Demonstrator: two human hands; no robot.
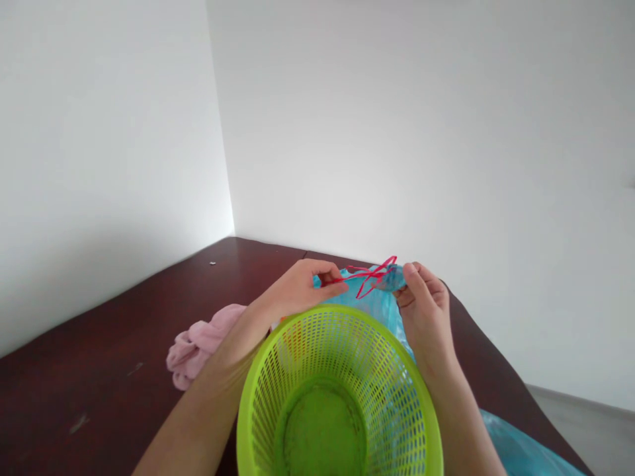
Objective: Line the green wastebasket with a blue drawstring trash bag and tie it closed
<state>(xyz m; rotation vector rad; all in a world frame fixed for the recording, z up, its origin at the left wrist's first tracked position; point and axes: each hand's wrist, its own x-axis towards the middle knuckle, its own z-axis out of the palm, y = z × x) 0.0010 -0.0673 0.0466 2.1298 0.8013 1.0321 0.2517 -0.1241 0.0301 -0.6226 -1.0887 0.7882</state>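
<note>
The left hand [322, 283] pinches red string [381, 272]; the right hand [425, 297] pinches bunched blue plastic [393, 279], probably to control the loops between. A blue bag [381, 304] lies beyond the green mesh basket [322, 430].

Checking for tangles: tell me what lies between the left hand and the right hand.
The head view shows looped red string and bunched blue plastic between the left hand and the right hand, with spread blue plastic lower in view.
</note>
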